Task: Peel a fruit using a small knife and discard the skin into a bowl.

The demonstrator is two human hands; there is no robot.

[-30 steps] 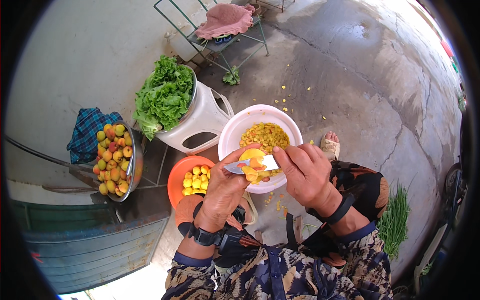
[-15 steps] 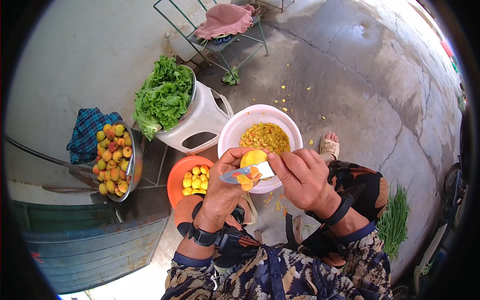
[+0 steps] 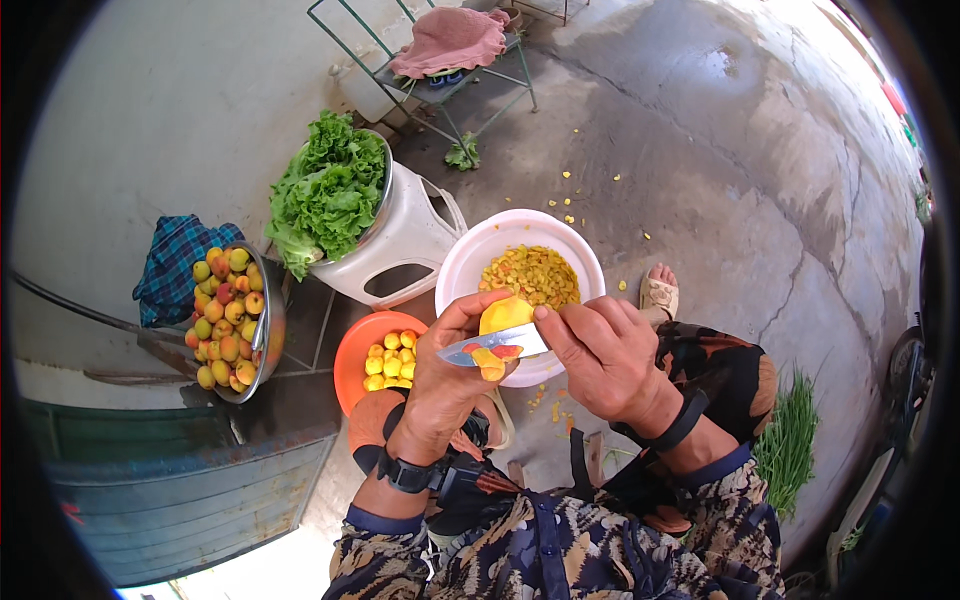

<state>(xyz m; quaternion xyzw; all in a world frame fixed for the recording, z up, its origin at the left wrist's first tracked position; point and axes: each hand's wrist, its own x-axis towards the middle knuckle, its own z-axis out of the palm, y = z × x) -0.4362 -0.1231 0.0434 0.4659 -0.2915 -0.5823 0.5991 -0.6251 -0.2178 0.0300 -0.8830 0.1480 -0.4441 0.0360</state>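
Note:
My left hand [image 3: 440, 390] cups a peeled yellow peach [image 3: 506, 314] over the near rim of a white basin [image 3: 455, 258]. Across the fruit's near side lies a knife blade [image 3: 522, 341], with bits of peel [image 3: 492, 362] stuck to it. My right hand [image 3: 615, 365] is closed round the knife's handle, which the fingers hide; its thumb rests near the fruit. Cut peels [image 3: 530, 276] heap in the white basin. Left of it, an orange basin [image 3: 350, 368] holds several peeled peaches [image 3: 391, 360].
A metal bowl [image 3: 274, 345] of unpeeled peaches [image 3: 226, 312] stands at far left beside a checked cloth [image 3: 175, 270]. Lettuce [image 3: 330, 190] fills a bowl on a white stool [image 3: 405, 235]. Beyond is a chair [image 3: 440, 92] with a pink hat [image 3: 452, 42]. Green stalks [image 3: 787, 440] lie right.
The knife has shifted slightly against the peach, and the peel pieces on its blade have changed position. Both hands stay in nearly the same place.

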